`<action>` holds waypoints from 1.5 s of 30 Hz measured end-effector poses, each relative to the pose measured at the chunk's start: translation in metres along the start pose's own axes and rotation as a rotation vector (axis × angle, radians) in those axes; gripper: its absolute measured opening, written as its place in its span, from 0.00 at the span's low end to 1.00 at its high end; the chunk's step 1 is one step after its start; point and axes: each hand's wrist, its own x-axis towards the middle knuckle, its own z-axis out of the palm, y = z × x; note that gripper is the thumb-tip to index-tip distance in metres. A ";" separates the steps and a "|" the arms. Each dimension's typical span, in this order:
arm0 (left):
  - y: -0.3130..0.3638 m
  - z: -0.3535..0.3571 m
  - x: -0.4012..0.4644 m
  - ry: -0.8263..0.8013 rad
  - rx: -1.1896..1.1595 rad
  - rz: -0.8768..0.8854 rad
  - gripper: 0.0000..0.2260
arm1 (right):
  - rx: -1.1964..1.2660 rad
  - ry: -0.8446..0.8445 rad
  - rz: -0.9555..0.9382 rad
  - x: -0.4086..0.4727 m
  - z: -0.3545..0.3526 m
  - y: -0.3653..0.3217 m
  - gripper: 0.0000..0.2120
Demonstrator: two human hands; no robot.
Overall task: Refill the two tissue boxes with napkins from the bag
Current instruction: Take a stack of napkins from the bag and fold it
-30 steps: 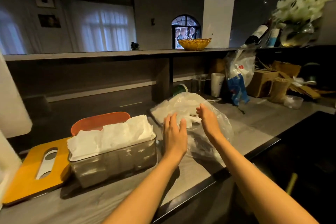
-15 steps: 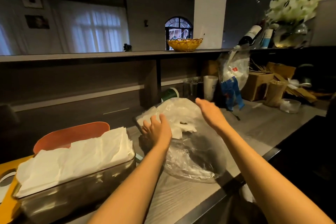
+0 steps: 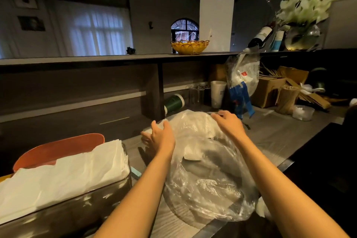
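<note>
A clear plastic bag lies crumpled on the counter in front of me, with white napkins showing through its far end. My left hand curls round the bag's left far edge, thumb up. Over the top of the bag's far end lies my right hand, its fingers fairly straight and touching the plastic. At the left stands a clear tissue box heaped with white napkins. I can make out only this one box.
An orange lid leans behind the tissue box. Further back on the counter are a green cup on its side, a white cup, a hanging bag and cardboard boxes. A shelf with a yellow basket runs overhead.
My left hand has opened from a curled fist and moved to the bag's far left edge. My right hand has come down onto the bag's top.
</note>
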 end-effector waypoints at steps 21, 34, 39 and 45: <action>0.028 0.000 0.009 0.029 -0.497 -0.111 0.10 | 0.833 -0.153 0.565 0.013 0.022 0.001 0.37; 0.053 -0.016 0.001 0.056 -0.459 0.065 0.11 | 0.852 0.049 0.265 0.008 0.002 0.009 0.05; 0.068 -0.020 0.013 0.212 -0.386 0.191 0.19 | 0.781 0.229 0.066 0.019 -0.029 0.000 0.03; 0.072 -0.013 0.019 0.121 -0.493 0.138 0.13 | 0.678 0.265 0.016 0.029 -0.031 -0.009 0.05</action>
